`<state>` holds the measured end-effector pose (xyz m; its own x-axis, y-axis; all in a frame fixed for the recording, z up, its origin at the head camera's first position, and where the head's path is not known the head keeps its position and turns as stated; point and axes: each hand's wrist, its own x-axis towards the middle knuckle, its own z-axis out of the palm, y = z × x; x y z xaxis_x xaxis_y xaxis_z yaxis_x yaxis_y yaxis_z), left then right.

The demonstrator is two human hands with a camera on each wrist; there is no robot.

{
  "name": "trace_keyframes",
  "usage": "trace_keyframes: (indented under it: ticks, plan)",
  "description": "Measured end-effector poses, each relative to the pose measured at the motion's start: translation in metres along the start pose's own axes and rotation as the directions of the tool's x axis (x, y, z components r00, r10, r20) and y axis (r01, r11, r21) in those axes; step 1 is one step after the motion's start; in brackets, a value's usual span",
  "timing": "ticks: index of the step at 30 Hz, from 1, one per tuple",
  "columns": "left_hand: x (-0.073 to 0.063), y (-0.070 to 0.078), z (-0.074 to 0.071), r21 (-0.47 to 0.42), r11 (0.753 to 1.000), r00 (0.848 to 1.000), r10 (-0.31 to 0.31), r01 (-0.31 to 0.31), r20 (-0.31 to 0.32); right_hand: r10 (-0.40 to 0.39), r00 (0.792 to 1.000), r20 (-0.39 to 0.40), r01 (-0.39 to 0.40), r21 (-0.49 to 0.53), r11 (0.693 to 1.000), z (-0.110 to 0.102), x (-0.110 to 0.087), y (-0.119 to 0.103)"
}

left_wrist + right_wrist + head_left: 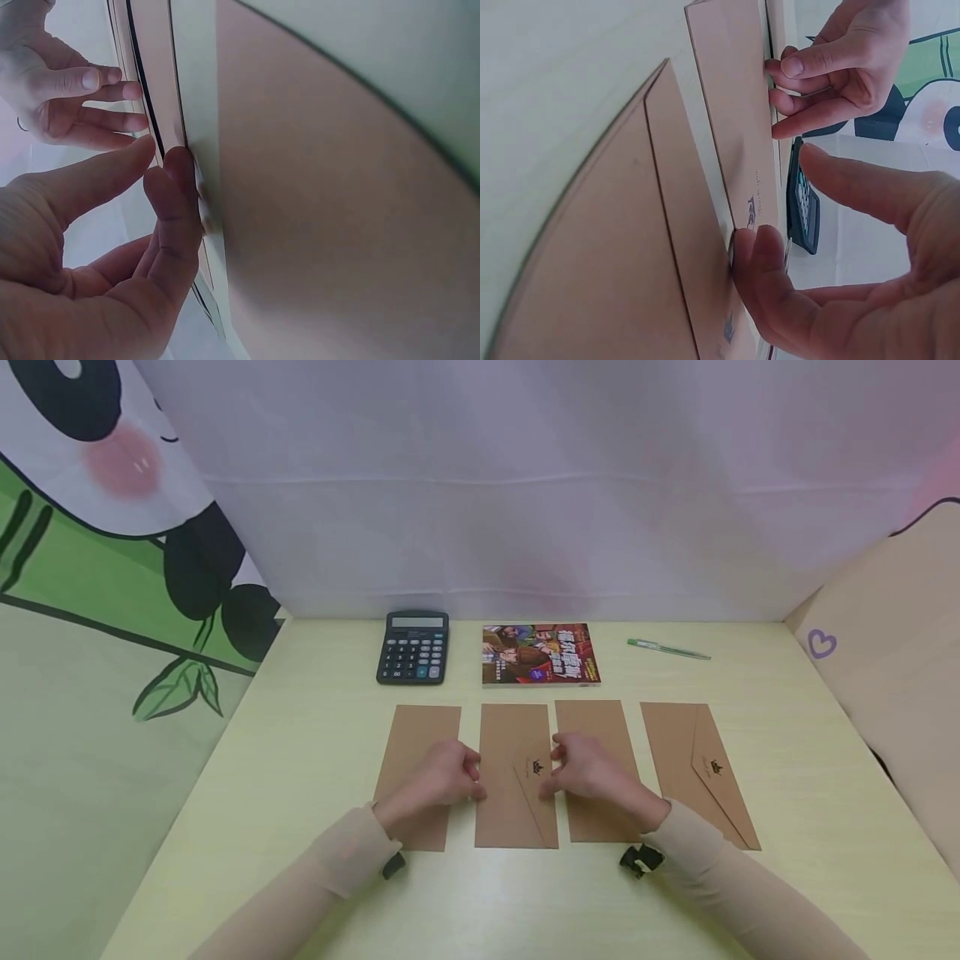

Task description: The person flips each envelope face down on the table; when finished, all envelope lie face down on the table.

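Note:
Brown paper envelopes lie in a row on the table (510,902). My left hand (442,772) is over the leftmost envelope (423,722), its thumb and bent fingertips at the left edge of the second envelope (506,735). At that envelope's right edge are the thumb and fingertips of my right hand (592,768), visibly apart. The second envelope lies flat, with a flap line and a dark crown print. Beneath my right hand is the third envelope (588,718), partly hidden. The fourth envelope (671,731), farther right, also bears a crown.
Behind the envelopes stand a black calculator (414,647), a colourful book (540,654) and a green pen (667,648) in a line. A white cloth (510,527) hangs behind the table. A printed panda cloth (202,560) covers the left side.

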<state>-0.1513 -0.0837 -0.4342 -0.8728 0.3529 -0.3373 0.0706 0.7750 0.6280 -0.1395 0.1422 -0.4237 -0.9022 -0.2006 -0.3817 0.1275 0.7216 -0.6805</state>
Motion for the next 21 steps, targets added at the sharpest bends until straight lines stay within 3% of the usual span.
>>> trace_keyframes:
  ticks: [13, 21]
  plan:
    - [0.0006, 0.0026, 0.0025, 0.016, 1.0, 1.0, 0.008, -0.008, 0.019, -0.037, 0.999, -0.031, 0.039, 0.058, 0.998, 0.004, -0.0003, 0.0004]
    - [0.0014, 0.0022, 0.0008, 0.023, 0.999, 1.0, -0.023, 0.023, 0.014, -0.045, 0.997, -0.057, 0.044, -0.016, 0.999, 0.0026, -0.0015, -0.0017]
